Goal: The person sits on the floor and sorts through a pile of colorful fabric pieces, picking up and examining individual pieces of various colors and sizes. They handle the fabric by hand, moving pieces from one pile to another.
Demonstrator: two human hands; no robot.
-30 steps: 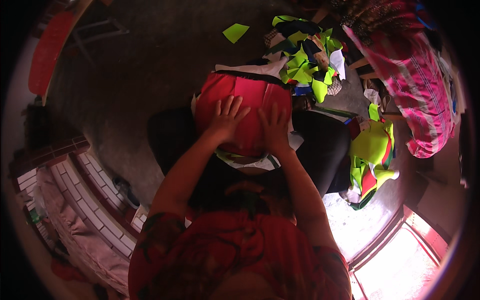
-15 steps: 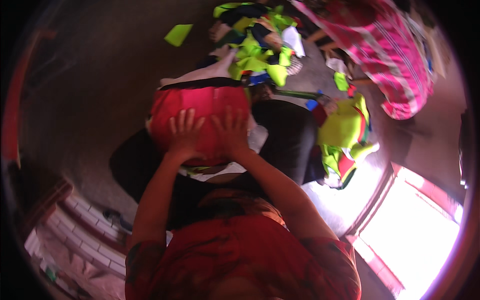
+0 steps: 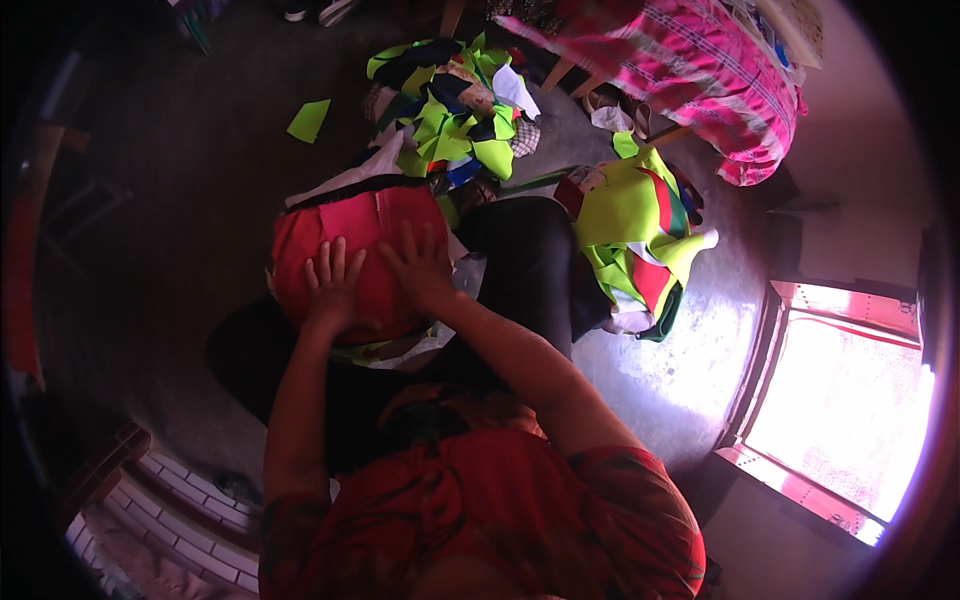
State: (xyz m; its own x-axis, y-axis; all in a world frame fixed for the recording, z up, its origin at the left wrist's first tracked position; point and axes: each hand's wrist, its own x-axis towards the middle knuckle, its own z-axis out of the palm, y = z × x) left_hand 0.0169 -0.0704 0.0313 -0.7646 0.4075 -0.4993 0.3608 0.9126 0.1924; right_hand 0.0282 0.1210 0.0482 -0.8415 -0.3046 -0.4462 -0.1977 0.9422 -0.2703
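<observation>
From the head camera, both hands lie flat on a red fabric piece point(image 3: 350, 255) spread over the person's lap, a little to ten o'clock of the picture's centre. The left hand point(image 3: 333, 285) rests palm down with its fingers spread and pointing toward twelve o'clock; it grips nothing, only pressing on the cloth. The right hand point(image 3: 420, 268) sits just beside it at three o'clock, also open and flat, fingers fanned out over the same red cloth (no pinch or fold of fabric is caught in either hand). Under the red piece some pale fabric point(image 3: 400, 345) shows at its six o'clock edge, and dark cloth point(image 3: 525, 265) lies against it at three o'clock.

At twelve o'clock of the hands a heap of neon green scraps point(image 3: 450, 110) is piled on the floor point(image 3: 180, 200), with one loose green scrap point(image 3: 308, 120) apart at eleven o'clock. At two to three o'clock lies a stack of green and red pieces point(image 3: 635, 225). A pink patterned cloth point(image 3: 690, 75) drapes over furniture at one o'clock. A bright window point(image 3: 850, 400) glows at four o'clock.
</observation>
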